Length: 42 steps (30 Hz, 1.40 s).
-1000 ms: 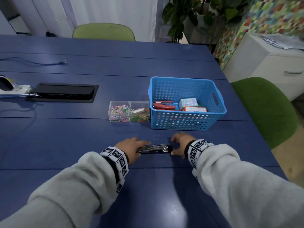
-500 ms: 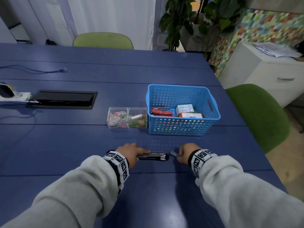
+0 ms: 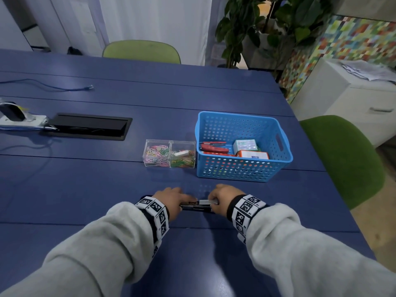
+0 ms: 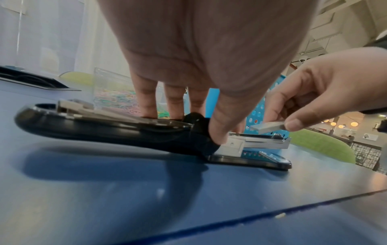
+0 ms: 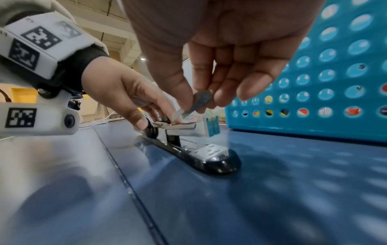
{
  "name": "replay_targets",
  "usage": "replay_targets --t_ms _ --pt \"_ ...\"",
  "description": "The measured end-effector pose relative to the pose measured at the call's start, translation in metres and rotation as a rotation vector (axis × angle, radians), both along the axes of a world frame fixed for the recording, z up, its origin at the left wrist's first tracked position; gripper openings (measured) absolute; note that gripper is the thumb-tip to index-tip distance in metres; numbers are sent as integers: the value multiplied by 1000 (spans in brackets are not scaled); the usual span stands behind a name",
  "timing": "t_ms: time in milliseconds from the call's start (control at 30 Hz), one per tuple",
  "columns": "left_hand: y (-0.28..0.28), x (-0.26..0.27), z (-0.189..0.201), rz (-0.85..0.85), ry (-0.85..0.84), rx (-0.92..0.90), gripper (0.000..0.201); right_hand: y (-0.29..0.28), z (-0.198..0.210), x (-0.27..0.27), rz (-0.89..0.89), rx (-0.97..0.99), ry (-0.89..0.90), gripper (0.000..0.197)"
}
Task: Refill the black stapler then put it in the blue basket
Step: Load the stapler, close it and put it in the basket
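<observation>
The black stapler (image 3: 194,208) lies flipped open on the blue table, its lid (image 4: 87,126) folded back to the left and its metal magazine (image 4: 263,143) pointing right. My left hand (image 3: 171,200) holds it down at the hinge, thumb (image 4: 217,132) on the near side and fingers behind. My right hand (image 3: 222,200) pinches a silver strip of staples (image 4: 268,127) just above the open magazine (image 5: 184,129), tilted down toward it. The blue basket (image 3: 242,170) stands behind the hands, slightly to the right.
The basket holds a red stapler (image 3: 213,146) and small boxes (image 3: 245,145). A clear box of coloured paper clips (image 3: 169,156) stands left of it. Far left lie a black cable hatch (image 3: 90,126) and a power strip (image 3: 21,121). A green chair (image 3: 342,159) stands at the right table edge.
My right hand has moved left with the staple strip, from beside the stapler's end to just over its magazine. The left hand has kept its hold on the stapler.
</observation>
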<state>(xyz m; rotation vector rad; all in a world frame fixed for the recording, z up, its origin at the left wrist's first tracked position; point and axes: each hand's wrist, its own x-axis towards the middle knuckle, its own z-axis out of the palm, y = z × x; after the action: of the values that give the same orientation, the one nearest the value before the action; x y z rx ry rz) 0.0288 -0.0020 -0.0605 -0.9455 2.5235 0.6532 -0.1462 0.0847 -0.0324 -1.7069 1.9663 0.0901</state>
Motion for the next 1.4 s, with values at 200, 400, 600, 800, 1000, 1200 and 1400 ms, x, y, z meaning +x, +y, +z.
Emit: replay_targets --t_ms 200,400,600,800,1000,1200,1400 --pt "0 0 0 5 9 10 53 1 -2 -1 -3 -23 -14 24" --pt "0 0 1 7 9 18 54 2 -7 3 2 -40 -15 23" --pt "0 0 -1 15 13 11 54 0 -9 3 -29 -41 -38 24" --pt "0 1 -1 6 21 1 54 0 -10 3 -76 -39 -64 23" --pt "0 1 -2 -7 17 -15 53 -1 -10 4 -65 -18 -53 24" --pt "-1 0 -4 -6 20 -5 52 -5 -9 9 40 34 102 28" --pt "-10 10 -5 134 83 69 64 -8 -9 4 -12 121 64 27"
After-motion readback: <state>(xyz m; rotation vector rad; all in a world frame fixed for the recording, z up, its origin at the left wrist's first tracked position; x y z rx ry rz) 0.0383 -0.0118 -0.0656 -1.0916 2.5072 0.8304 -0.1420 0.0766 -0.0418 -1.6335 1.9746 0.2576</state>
